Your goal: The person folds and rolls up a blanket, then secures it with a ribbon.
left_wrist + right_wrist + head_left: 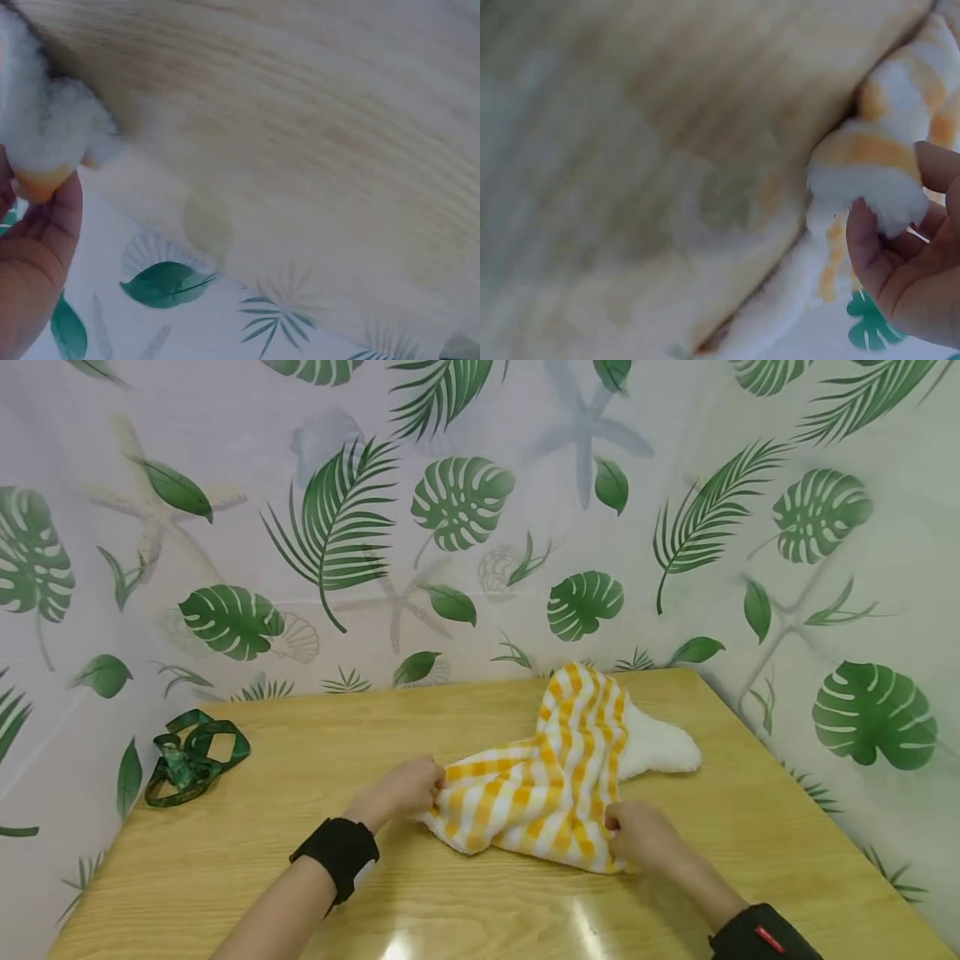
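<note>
Here's the plush yellow-and-white checked cloth, rumpled on the pale wooden bench, right between the left hand and the right hand. The left pinches its left corner, the right pinches its near right corner, and a fleecy white flap spreads out beyond.

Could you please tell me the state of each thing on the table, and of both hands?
Cloth: bunched up, partly showing its fluffy white side.
Ribbon: lying in loose loops.
Left hand: pinching the cloth's left end.
Right hand: pinching the cloth's near right corner.
</note>
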A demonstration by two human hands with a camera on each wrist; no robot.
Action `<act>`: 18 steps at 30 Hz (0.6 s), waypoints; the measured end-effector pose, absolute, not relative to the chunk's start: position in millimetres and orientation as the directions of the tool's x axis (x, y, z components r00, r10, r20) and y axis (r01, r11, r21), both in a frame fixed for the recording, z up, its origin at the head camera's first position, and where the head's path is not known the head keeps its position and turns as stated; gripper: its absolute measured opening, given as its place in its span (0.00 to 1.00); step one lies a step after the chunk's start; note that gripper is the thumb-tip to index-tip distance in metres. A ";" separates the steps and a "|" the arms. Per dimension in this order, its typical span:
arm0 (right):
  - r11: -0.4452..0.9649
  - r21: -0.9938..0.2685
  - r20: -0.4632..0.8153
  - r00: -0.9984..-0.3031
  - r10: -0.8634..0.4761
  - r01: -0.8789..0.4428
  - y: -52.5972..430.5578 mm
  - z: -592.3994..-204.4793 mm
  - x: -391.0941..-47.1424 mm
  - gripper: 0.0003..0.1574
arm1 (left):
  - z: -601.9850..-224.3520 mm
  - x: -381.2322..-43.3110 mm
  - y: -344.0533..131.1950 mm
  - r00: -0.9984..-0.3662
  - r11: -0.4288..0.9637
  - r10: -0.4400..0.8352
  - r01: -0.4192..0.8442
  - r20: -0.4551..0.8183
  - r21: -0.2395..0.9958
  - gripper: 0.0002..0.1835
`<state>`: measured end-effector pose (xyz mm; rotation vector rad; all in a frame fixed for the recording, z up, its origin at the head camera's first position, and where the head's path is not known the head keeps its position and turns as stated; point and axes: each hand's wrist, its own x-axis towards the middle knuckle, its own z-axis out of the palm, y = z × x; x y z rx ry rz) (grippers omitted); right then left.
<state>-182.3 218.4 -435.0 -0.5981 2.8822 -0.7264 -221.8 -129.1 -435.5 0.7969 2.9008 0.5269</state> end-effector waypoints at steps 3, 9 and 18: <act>0.829 -0.435 0.097 -0.934 -0.344 -0.351 226.3 -418.2 -189.1 0.10 | -423.1 -215.8 -139.4 -0.904 0.853 0.406 0.427 0.130 0.300 0.06; 0.831 -0.394 0.219 -0.918 -0.330 -0.393 226.6 -365.2 -195.1 0.03 | -363.3 -198.7 -174.8 -0.929 0.908 0.240 0.318 0.283 0.274 0.08; 0.634 -0.509 -0.026 -0.726 -0.687 -0.582 148.7 -393.0 -144.2 0.12 | -371.3 -194.6 -206.3 -0.955 0.944 0.296 0.294 0.004 0.148 0.07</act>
